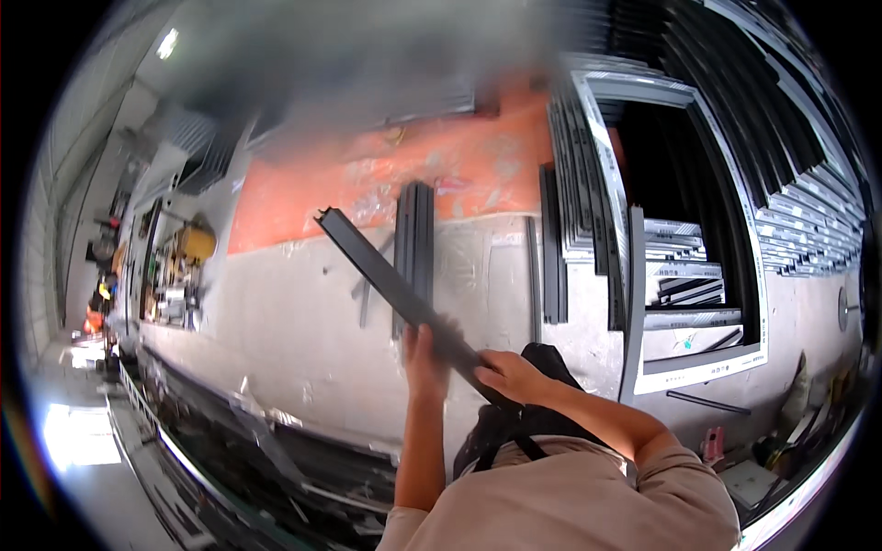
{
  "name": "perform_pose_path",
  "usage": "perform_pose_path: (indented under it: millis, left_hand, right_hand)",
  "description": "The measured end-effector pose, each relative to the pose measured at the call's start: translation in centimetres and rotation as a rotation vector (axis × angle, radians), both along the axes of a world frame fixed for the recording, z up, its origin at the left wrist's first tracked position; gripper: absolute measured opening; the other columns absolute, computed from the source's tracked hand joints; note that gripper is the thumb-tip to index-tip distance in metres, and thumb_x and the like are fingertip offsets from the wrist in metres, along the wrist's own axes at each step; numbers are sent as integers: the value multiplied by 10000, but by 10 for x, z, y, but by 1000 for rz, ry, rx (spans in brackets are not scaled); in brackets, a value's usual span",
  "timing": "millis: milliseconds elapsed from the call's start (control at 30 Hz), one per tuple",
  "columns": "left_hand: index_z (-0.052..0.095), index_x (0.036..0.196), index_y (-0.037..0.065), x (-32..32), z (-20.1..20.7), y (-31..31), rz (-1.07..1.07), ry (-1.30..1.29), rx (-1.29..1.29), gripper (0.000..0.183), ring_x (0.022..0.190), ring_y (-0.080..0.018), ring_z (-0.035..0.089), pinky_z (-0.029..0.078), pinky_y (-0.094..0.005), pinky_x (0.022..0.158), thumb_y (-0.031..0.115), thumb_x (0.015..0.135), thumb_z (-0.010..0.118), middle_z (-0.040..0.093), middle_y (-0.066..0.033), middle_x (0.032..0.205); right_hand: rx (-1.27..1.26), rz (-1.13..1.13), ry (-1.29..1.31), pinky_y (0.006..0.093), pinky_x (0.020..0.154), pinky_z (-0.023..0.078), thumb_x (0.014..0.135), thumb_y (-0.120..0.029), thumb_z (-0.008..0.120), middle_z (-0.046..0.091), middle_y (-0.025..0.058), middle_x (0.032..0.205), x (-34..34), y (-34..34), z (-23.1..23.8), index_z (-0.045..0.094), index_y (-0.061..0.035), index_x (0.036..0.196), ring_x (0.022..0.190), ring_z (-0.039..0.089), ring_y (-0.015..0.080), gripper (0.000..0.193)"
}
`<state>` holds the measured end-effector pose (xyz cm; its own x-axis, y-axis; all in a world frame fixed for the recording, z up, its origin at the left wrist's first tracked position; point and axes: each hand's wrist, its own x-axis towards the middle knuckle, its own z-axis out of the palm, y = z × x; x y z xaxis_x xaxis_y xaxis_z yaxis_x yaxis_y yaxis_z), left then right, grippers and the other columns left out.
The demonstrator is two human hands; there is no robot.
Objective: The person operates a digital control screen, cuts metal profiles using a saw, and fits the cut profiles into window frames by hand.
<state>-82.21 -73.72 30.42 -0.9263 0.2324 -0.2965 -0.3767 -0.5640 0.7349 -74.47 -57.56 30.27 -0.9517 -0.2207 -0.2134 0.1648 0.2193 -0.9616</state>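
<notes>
A long dark grey metal profile (372, 266) is held at a slant in front of my body, its grooved far end up and to the left. My left hand (424, 363) is wrapped round it near the middle. My right hand (505, 375) grips it closer to its near end, by my waist. Beyond the held piece, several similar dark profiles (418, 225) lie side by side on the floor, partly hidden by it.
An orange sheet (303, 202) covers the floor ahead. To the right, a pale-edged rectangular frame (749, 230) leans with other frames (574, 202) beside dark stacked profiles (735, 101). Long bars (239, 468) lie at the lower left; a yellow round object (196, 243) stands farther left.
</notes>
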Motion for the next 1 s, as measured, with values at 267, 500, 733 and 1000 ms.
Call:
perform_pose_path:
  millis: [267,500,733,1000]
  left_hand:
    - [454,1202,33,-144,-22,63,-191,107,-6,336,1006,-268,620,487,-394,890,283,991,528,623,-136,1060]
    - [601,1100,74,-403,-30,22,150,120,-10,305,873,-185,591,490,-335,815,340,992,499,640,-51,931]
    - [554,1127,44,-582,102,-41,607,488,-569,276,689,-103,515,438,-265,633,271,972,584,553,-6,757]
    - [650,948,59,-664,22,158,-448,220,-881,177,733,-103,575,446,-237,689,195,849,706,627,-2,817]
  right_hand:
    - [-46,-347,-167,355,755,468,883,-269,637,660,166,868,-118,32,4,626,12,1064,814,622,234,334]
    - [297,-152,-23,418,720,473,884,-352,652,635,161,853,-226,118,-38,623,-60,1079,807,627,329,352]
    - [884,4,72,455,680,501,809,-275,685,629,83,810,-323,273,28,611,-129,892,806,642,322,184]
    - [1027,18,728,342,773,478,657,-114,681,576,25,808,-539,313,13,595,-94,885,833,598,204,244]
